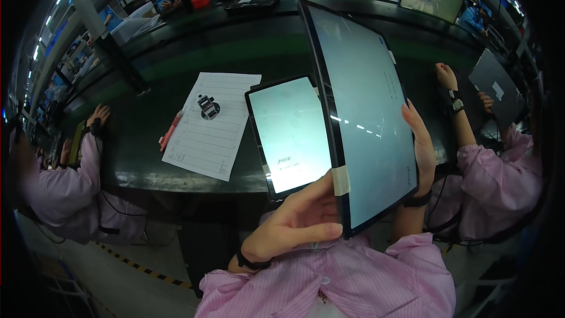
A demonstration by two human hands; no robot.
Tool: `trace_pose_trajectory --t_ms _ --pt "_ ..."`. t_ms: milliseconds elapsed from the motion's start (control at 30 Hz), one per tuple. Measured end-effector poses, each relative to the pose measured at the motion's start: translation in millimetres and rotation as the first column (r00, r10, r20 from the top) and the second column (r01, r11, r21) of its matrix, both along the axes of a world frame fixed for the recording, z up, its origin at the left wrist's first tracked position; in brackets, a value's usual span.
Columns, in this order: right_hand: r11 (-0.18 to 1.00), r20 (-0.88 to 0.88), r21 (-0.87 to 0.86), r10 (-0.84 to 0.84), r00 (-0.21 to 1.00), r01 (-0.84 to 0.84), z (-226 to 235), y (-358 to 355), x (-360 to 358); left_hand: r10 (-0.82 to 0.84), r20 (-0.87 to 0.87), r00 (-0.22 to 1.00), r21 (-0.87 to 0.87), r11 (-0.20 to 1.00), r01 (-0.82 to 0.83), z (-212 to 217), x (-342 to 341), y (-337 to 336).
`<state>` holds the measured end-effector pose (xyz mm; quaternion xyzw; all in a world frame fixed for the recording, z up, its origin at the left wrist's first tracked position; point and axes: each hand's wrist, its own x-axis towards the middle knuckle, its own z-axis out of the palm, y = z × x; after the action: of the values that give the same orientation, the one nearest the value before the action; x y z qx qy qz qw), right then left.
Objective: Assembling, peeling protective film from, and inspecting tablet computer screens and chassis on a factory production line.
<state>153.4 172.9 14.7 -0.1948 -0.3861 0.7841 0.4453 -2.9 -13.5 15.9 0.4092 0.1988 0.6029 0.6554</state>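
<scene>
A large black-framed tablet (371, 118) is held up and tilted in front of me, its pale screen lit and pieces of tape on its edges. My left hand (300, 218) grips its lower left edge, thumb at the corner and the other fingers partly behind it. On the opposite edge my right hand (421, 147) is closed round the frame, with fingertips at the screen's side. Behind it on the bench lies a second tablet (291, 135) with a bright screen, partly covered by the raised one.
A printed sheet (206, 141) lies on the dark green bench (135, 165), with a small black-and-silver device (208, 108) on top and a red pen (171, 131) beside it. Co-workers in pink sit left and right; the right one holds a dark panel (499, 88). Others in blue work across.
</scene>
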Motion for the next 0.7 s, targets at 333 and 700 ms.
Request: trace_pose_trajectory --t_ms 333,700 --pt "0.988 0.135 0.114 -0.123 0.983 0.108 5 -7 3 0.710 -0.627 0.321 0.690 0.697 -0.194 -27 0 -8" --pt "0.967 0.048 0.136 -0.223 0.974 0.215 10 -23 1 0.781 -0.374 0.499 0.671 0.600 -0.436 -68 9 -13"
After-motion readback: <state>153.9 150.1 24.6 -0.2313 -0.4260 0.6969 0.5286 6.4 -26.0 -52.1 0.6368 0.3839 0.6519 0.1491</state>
